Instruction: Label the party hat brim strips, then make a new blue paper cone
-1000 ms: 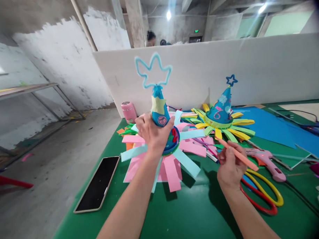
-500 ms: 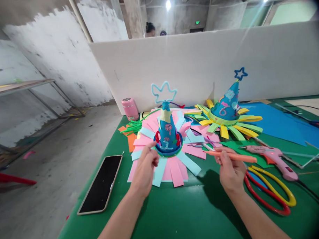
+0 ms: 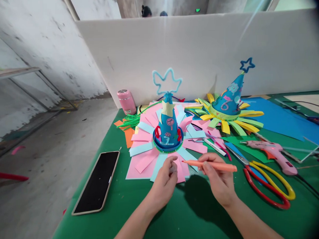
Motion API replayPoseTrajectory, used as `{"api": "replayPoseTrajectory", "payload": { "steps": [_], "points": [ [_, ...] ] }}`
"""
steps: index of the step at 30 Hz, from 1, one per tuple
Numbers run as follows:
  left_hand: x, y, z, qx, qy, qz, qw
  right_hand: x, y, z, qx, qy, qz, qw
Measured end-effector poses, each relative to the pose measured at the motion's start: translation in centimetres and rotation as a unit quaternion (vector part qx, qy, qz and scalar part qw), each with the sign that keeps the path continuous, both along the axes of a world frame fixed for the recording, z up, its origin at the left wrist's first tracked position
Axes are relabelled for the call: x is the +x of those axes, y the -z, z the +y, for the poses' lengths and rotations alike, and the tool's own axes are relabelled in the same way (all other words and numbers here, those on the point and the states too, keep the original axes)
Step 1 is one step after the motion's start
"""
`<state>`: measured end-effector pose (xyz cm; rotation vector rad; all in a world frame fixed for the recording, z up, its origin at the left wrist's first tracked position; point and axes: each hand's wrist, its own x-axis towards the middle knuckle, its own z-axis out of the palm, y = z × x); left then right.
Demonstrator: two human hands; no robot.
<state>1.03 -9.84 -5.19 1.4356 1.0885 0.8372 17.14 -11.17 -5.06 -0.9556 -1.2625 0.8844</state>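
Note:
In my right hand (image 3: 220, 182) is an orange felt-tip pen (image 3: 224, 167), held between thumb and fingers with its tip pointing left. My left hand (image 3: 164, 185), fingers curled in with nothing visible in them, is just left of the tip, over the front paper strips. Beyond both hands stands a blue cone party hat (image 3: 163, 123) with red pipe-cleaner pieces, a pink face drawing, a number-like mark and a light-blue pipe-cleaner crown (image 3: 167, 81) on top. Pink and light-blue paper strips (image 3: 147, 164) fan out around its base.
A second cone hat (image 3: 228, 98) with a star stands at the back right. Scissors (image 3: 266, 185), a pink glue gun (image 3: 278, 156) and a white pen (image 3: 215, 147) lie on the right. On the left are a phone (image 3: 97, 182), green pipe cleaners (image 3: 129, 121) and a pink bottle (image 3: 126, 101).
My left hand has drawn back from the hat, and its outstretched index finger has curled in. The right hand has moved left with the pen, toward the left hand. The view has tilted down.

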Motion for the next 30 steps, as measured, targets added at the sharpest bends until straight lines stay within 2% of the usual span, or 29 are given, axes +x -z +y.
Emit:
{"api": "replayPoseTrajectory", "payload": {
  "steps": [8, 19, 26, 30],
  "points": [
    [0.0, 0.1, -0.6, 0.028, 0.034, 0.025, 0.999, -0.2, 0.7, -0.1, -0.043, -0.06, -0.055, 0.996],
    [0.1, 0.9, -1.5, 0.064, 0.038, 0.081, 0.994, -1.0, 0.6, -0.2, -0.063, -0.132, -0.088, 0.985],
    [0.2, -0.2, -1.7, 0.009, 0.026, -0.004, 1.0, -1.1, 1.1, 0.0, -0.052, -0.114, -0.104, 0.987],
    [0.2, -0.2, -1.8, 0.004, 0.025, 0.011, 1.0, -1.3, 1.7, -0.1, -0.034, -0.097, -0.108, 0.989]
  ]
}}
